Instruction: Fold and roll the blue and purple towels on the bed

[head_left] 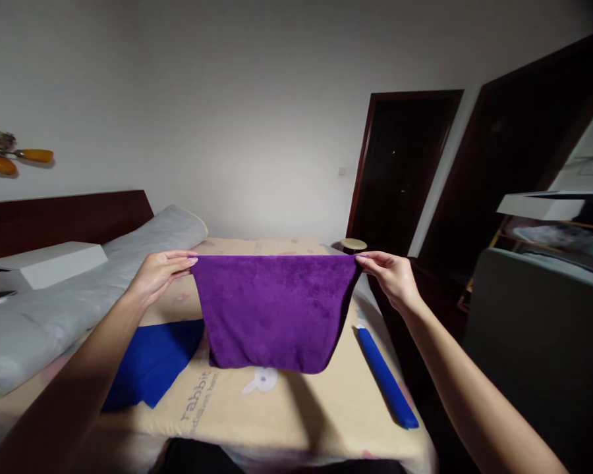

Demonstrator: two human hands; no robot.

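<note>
A purple cloth (277, 309) hangs stretched between my two hands above the bed. My left hand (165, 270) pinches its upper left corner, thumb and fingers pressed together. At the upper right corner my right hand (390, 273) pinches it the same way. The top edge is pulled straight and level, while the lower edge hangs loose with a slight wave. Spread on the bed below my left forearm is a blue cloth (158, 359), partly hidden by that arm. A long, narrow blue bundle (386, 378) lies near the bed's right edge.
The bed (257, 421) has a yellowish rabbit-print sheet. A grey rolled bedding piece (89, 296) and a white box (54, 263) lie by the dark headboard (69, 220). A round stool (353, 245) stands beyond the bed. Shelving (543, 207) and a dark grey panel (534, 342) are at right.
</note>
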